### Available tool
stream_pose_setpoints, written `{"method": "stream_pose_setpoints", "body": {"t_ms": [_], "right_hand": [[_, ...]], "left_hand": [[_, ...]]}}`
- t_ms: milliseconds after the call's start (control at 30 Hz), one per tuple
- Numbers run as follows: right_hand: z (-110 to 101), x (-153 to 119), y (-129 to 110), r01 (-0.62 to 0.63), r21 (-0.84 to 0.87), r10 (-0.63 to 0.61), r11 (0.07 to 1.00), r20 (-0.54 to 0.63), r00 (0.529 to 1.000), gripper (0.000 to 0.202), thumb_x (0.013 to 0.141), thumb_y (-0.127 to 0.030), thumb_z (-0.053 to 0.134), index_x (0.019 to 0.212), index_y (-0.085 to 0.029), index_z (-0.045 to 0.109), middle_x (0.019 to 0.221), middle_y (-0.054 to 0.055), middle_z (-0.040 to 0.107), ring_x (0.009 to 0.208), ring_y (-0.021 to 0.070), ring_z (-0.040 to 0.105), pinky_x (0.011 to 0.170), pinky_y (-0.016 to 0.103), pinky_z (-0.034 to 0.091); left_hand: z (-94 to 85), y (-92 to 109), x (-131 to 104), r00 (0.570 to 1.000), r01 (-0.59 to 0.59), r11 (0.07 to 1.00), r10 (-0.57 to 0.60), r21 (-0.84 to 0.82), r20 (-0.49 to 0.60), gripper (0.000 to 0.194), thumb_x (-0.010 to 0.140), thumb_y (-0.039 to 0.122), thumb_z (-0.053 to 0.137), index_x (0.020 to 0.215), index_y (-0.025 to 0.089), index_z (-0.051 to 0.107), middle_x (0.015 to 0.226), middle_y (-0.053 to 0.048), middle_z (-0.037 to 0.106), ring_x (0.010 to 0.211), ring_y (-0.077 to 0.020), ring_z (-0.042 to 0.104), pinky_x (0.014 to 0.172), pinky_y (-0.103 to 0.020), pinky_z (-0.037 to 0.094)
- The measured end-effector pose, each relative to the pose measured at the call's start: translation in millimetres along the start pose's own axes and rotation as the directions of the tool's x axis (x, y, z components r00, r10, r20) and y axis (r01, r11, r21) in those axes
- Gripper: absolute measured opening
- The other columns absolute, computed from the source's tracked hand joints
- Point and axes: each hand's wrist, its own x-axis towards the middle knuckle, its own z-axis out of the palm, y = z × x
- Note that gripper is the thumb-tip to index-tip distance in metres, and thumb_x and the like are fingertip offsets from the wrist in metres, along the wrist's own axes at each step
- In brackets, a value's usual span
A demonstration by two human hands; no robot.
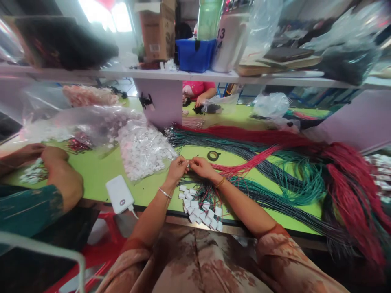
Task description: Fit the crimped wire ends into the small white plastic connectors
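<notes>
My left hand and my right hand meet fingertip to fingertip over the green table. Both are closed in a pinch around something too small to make out. Red wires run off to the right from beside my right hand. Just below my hands lies a pile of white connectors with thin dark and red wires. A clear bag of small white parts is left of my left hand. A roll of black tape lies behind my right hand.
A white power bank with a cable lies near the front edge. Long bundles of dark and green wires cover the right side. At the left, a co-worker's hands are over small white parts. A shelf holding a blue bin spans the back.
</notes>
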Motion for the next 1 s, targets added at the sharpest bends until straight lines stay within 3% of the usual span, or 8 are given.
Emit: {"method": "stream_pose_setpoints", "body": {"t_ms": [200, 433, 533, 633, 733, 800, 900, 1000], "right_hand": [[-9.6, -18.2, -4.7, 0.112, -0.085, -0.108, 0.990, 0.044, 0.993, 0.021, 0.073, -0.026, 0.060, 0.091, -0.018, 0.054, 0.066, -0.005, 0.053, 0.058, 0.0099, 0.042, 0.057, 0.022, 0.032], [-59.5, -20.1, 33.1, 0.074, 0.097, -0.074, 0.993, 0.005, 0.997, 0.026, 0.076, -0.036, 0.060, 0.090, -0.015, 0.061, 0.083, 0.003, 0.065, 0.072, 0.0137, 0.056, 0.067, 0.025, 0.042], [-80.3, -13.0, 48.0, -0.059, -0.179, 0.033, 0.982, -0.144, 0.989, 0.026, 0.082, -0.038, 0.054, 0.085, -0.015, 0.065, 0.084, 0.006, 0.067, 0.075, 0.0160, 0.057, 0.069, 0.027, 0.041], [-84.2, -4.9, 56.8, -0.220, -0.530, 0.126, 0.819, -0.207, 0.970, 0.026, 0.079, -0.040, 0.058, 0.081, -0.015, 0.067, 0.089, 0.010, 0.066, 0.080, 0.0190, 0.057, 0.068, 0.027, 0.039], [-78.4, 2.7, 57.0, -0.252, -0.621, 0.156, 0.742, -0.205, 0.966, 0.023, 0.081, -0.037, 0.056, 0.078, -0.016, 0.066, 0.095, 0.012, 0.065, 0.083, 0.0203, 0.058, 0.067, 0.027, 0.038], [-74.8, 6.5, 50.9, -0.247, -0.510, 0.140, 0.824, -0.240, 0.961, 0.023, 0.083, -0.035, 0.052, 0.075, -0.016, 0.062, 0.087, 0.011, 0.065, 0.078, 0.0187, 0.057, 0.066, 0.027, 0.038], [-68.9, 7.3, 31.6, -0.111, -0.006, 0.106, 0.994, -0.260, 0.960, 0.028, 0.085, -0.043, 0.050, 0.075, -0.018, 0.056, 0.073, 0.004, 0.061, 0.065, 0.0144, 0.053, 0.062, 0.026, 0.040], [-55.7, -0.6, 5.9, -0.016, 0.485, 0.121, 0.875, -0.186, 0.975, 0.034, 0.079, -0.054, 0.056, 0.076, -0.020, 0.052, 0.068, 0.000, 0.059, 0.056, 0.0112, 0.049, 0.056, 0.024, 0.040]], "left_hand": [[-9.8, 8.2, -0.7, 0.999, 0.010, 0.999, -0.008, -0.049, 0.041, 0.034, 0.069, 0.043, 0.072, 0.070, 0.017, 0.051, 0.056, 0.004, 0.055, 0.047, -0.0057, 0.044, 0.047, -0.019, 0.032], [-9.4, 14.4, -10.8, 0.917, 0.122, 0.991, -0.132, 0.051, 0.377, 0.032, 0.069, 0.036, 0.072, 0.085, 0.017, 0.052, 0.063, 0.002, 0.062, 0.050, -0.0062, 0.048, 0.049, -0.018, 0.033], [-11.4, 14.4, -8.3, 0.914, 0.190, 0.981, -0.165, -0.031, 0.371, 0.034, 0.069, 0.034, 0.072, 0.090, 0.017, 0.052, 0.066, 0.001, 0.062, 0.056, -0.0079, 0.054, 0.053, -0.019, 0.037], [-14.2, 11.2, -4.5, 0.918, 0.222, 0.972, -0.182, -0.077, 0.352, 0.035, 0.068, 0.035, 0.072, 0.091, 0.018, 0.053, 0.067, 0.002, 0.060, 0.057, -0.0087, 0.056, 0.053, -0.019, 0.038], [-15.2, 7.1, -2.5, 0.924, 0.218, 0.975, -0.192, -0.044, 0.332, 0.033, 0.069, 0.036, 0.071, 0.091, 0.017, 0.056, 0.065, 0.004, 0.055, 0.053, -0.0072, 0.052, 0.051, -0.019, 0.036], [-14.7, 5.7, -2.4, 0.941, 0.155, 0.987, -0.161, 0.044, 0.299, 0.026, 0.070, 0.035, 0.068, 0.086, 0.016, 0.058, 0.061, 0.004, 0.052, 0.051, -0.0068, 0.047, 0.050, -0.019, 0.033], [-12.9, 6.0, -3.5, 0.977, -0.013, 0.964, -0.044, 0.266, 0.210, 0.014, 0.071, 0.030, 0.063, 0.070, 0.016, 0.059, 0.059, 0.003, 0.052, 0.053, -0.0084, 0.045, 0.051, -0.021, 0.032], [-9.7, 6.7, -4.5, 0.987, -0.049, 0.931, -0.011, 0.362, 0.163, 0.013, 0.072, 0.028, 0.061, 0.065, 0.017, 0.060, 0.059, 0.002, 0.056, 0.054, -0.0097, 0.046, 0.052, -0.022, 0.034]]}}
